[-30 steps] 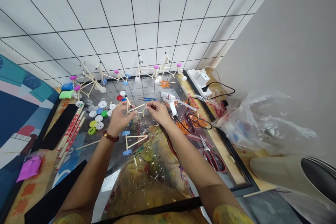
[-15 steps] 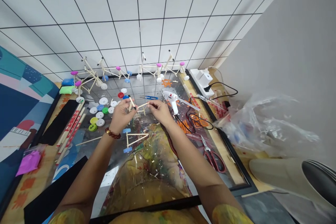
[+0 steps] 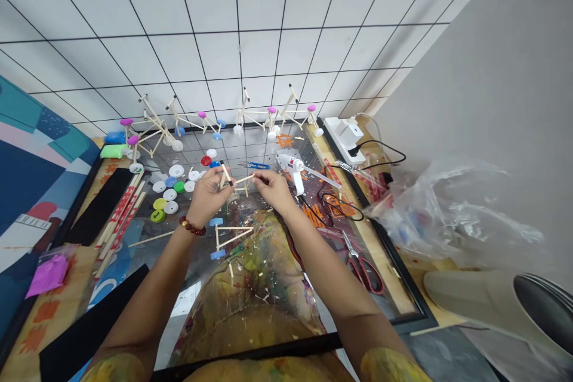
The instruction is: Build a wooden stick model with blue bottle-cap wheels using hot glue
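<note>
My left hand (image 3: 208,196), with a beaded bracelet at the wrist, is closed on a small wooden stick frame; its black-ended crosspiece (image 3: 227,173) sticks up by the thumb. From there a pale wooden stick (image 3: 244,179) runs right, and my right hand (image 3: 272,188) pinches its far end between thumb and fingertips. Whether the stick is fixed to the frame I cannot tell. Below my hands lies a triangular stick frame (image 3: 235,228) with blue bottle-cap wheels. A white glue gun (image 3: 293,172) rests just right of my right hand.
Several finished stick tricycles (image 3: 156,128) with pink seats line the wall. Loose bottle caps (image 3: 170,195) lie left of my hands. Red-handled scissors (image 3: 364,268), a blue cutter (image 3: 258,166), a power strip (image 3: 344,140) and a clear plastic bag (image 3: 447,209) are around the table.
Both hands keep nearly the same grip and place. Only a slight shift of the camera view shows.
</note>
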Available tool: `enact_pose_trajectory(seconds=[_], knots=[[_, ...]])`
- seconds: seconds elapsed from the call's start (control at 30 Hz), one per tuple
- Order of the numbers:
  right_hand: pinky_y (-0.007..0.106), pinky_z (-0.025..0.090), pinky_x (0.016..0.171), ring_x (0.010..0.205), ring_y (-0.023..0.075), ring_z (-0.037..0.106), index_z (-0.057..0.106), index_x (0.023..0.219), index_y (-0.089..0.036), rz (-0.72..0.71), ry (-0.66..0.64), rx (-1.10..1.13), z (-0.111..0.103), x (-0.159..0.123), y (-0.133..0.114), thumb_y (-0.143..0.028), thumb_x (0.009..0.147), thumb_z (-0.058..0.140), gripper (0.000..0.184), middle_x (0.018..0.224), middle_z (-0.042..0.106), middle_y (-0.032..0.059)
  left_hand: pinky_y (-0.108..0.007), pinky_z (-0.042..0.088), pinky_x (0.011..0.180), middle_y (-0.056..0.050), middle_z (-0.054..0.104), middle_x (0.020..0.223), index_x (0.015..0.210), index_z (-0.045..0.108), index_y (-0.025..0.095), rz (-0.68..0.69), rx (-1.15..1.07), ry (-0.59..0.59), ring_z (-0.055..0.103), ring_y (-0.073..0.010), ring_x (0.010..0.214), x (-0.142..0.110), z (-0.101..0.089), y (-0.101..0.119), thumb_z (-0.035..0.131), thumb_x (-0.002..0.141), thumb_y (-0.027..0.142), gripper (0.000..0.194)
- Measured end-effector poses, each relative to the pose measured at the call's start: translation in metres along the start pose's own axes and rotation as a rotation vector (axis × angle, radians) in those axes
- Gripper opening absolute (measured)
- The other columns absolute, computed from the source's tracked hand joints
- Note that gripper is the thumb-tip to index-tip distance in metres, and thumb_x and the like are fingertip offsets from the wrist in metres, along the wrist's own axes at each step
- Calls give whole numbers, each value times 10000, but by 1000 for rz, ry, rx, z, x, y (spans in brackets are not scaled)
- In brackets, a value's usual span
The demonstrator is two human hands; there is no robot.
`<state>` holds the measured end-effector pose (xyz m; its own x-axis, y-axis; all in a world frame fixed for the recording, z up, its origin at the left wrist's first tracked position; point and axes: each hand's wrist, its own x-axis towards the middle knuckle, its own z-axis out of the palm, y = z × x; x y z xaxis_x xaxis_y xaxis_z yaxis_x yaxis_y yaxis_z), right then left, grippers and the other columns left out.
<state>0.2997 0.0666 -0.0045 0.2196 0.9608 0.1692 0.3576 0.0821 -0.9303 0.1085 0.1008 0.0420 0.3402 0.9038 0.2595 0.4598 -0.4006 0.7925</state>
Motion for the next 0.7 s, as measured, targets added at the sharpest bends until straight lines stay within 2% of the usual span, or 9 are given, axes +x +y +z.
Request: enact_pose_trajectory(seconds=[0.23, 0.47, 0.7], knots=[[293, 483, 757, 781, 171, 608, 726, 869, -217, 0, 0, 14, 3, 1, 3, -293, 804, 598, 162, 826, 701, 1, -445, 506, 988, -80, 686, 1168, 819, 743, 213, 26, 6, 7, 646, -277, 1107, 0, 1, 0, 672, 767, 372, 181], [277, 486, 720, 744, 155, 597, 717, 954, -187, 36, -17, 67, 3, 2, 4, -318, 789, 616, 234, 801, 676, 5, -453, 483, 1018, -88, 679, 1177, 855, 734, 206, 27, 12, 9, 649, -278, 1100, -1, 2, -1, 681, 759, 385, 210], [268, 498, 696, 678, 135, 606, 685, 1020, -166, 93, -40, 123, 2, 3, 2, -246, 759, 610, 283, 768, 669, -6, -454, 469, 1037, -96, 677, 1153, 1026, 691, 197, 81, 27, 26, 630, -286, 1129, -4, -2, -5, 729, 735, 419, 368]])
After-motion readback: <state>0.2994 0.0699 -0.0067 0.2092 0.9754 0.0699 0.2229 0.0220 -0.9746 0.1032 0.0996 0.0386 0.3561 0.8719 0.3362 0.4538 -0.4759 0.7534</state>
